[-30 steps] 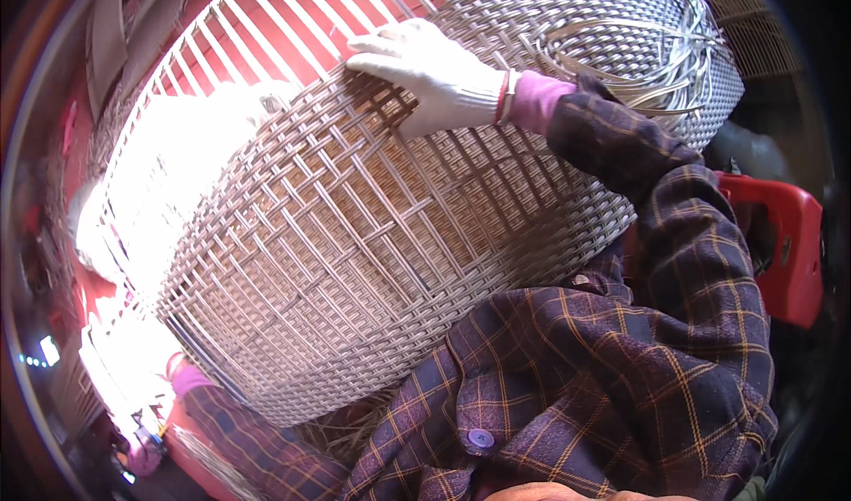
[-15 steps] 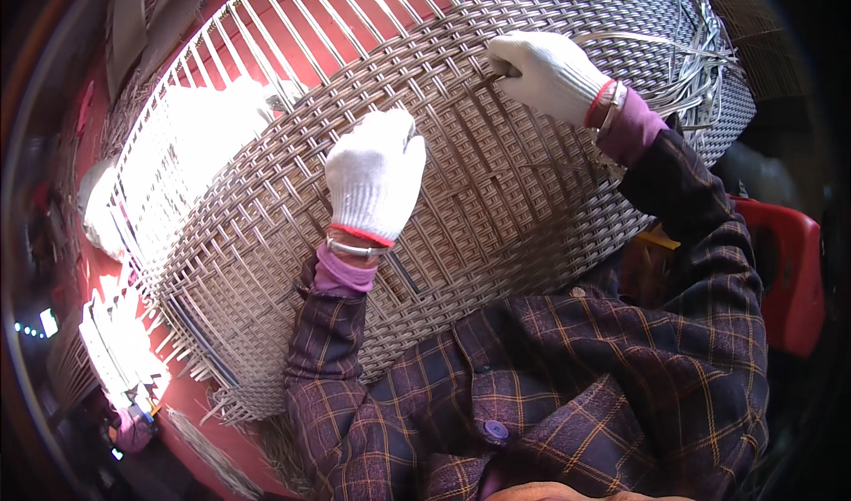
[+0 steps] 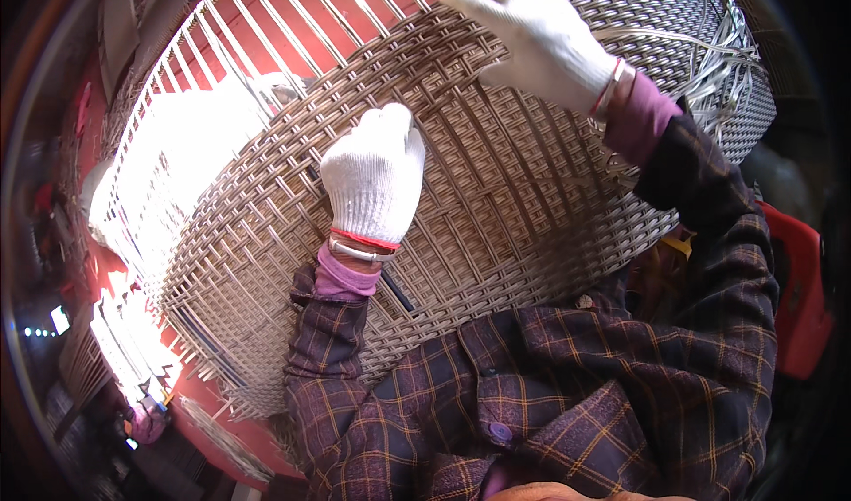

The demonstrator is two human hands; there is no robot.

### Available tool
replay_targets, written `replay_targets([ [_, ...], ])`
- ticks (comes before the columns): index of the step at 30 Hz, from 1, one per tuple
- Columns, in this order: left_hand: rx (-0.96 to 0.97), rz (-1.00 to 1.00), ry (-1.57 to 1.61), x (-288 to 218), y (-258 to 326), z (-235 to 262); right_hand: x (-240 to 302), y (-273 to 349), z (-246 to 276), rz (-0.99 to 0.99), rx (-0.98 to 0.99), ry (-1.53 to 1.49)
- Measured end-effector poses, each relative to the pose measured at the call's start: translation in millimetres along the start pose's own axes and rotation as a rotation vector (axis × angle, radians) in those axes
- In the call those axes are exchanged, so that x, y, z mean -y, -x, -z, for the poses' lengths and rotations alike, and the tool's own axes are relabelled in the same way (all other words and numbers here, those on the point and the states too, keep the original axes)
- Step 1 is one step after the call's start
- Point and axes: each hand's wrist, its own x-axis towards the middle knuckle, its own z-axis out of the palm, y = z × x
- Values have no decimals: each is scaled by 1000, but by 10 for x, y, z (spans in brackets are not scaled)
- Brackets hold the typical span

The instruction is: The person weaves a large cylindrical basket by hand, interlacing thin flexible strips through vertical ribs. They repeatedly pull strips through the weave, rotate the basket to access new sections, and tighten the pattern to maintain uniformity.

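Currently: curved wickerwork [image 3: 496, 199] handled two-handed.
Left hand [image 3: 373, 175] curled, any hold hidden; right hand [image 3: 541, 40] spread, nothing visibly held. Strands [image 3: 266, 235] should be kept flat, evenly spaced.

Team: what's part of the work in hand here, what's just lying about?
In the work:
- woven panel: left hand over its middle, right hand over its upper part
- bunched strands at its right end, probably

Apparently lying about:
- red plastic piece, right
- straw-like strands, lower left
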Motion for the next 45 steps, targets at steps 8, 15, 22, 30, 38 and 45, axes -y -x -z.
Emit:
replay_targets([
  [8,-149,-47,-16,117,17,-196,-162,-160,88,110,125,-263],
  [15,-148,10,-37,128,-144,-223,-169,-25,-40,109,57,-179],
  [22,-173,34,223,242,189,366,-105,12,-49,30,68,-195],
  [30,133,176,-229,273,1214,895,955,-275,-139,266,28,-137],
  [38,70,62,-185,757,1070,510,1242,-1005,-471,305,129,-303],
  [45,-47,-57,-291,1073,833,305,1186,-877,-679,338,52,-335],
])
